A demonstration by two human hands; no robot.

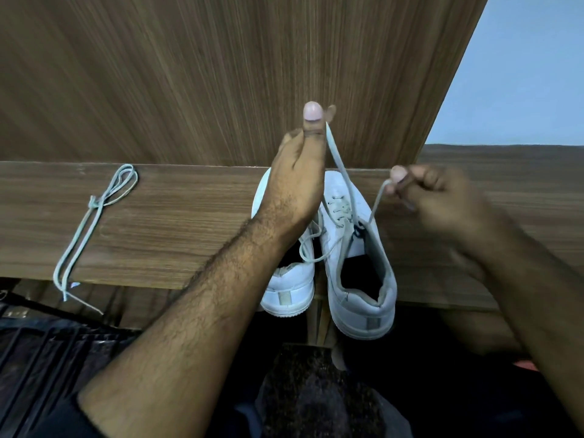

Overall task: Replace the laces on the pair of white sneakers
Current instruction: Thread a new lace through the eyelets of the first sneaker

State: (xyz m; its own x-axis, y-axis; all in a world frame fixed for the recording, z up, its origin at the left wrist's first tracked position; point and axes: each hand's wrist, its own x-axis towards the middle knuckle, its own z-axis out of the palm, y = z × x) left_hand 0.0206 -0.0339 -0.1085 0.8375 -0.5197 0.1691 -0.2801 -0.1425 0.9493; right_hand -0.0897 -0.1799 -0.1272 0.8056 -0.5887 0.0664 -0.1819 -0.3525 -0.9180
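Note:
Two white sneakers stand side by side on a wooden ledge [177, 229], toes away from me. The right sneaker [360, 273] has a pale lace threaded through its eyelets. My left hand [300, 175] is raised above the shoes and pinches one end of that lace [336, 159] between thumb and fingers. My right hand [442, 203], blurred, pinches the other end to the right of the shoe. Both ends are pulled up and taut. The left sneaker [289, 286] is partly hidden behind my left wrist, with a loose lace loop at its opening.
A spare pale lace [91, 222], knotted into a loop, lies on the ledge at the left and hangs over its front edge. A wood-grain panel [221, 74] rises behind the ledge. Dark metal bars [41, 352] sit below at the left.

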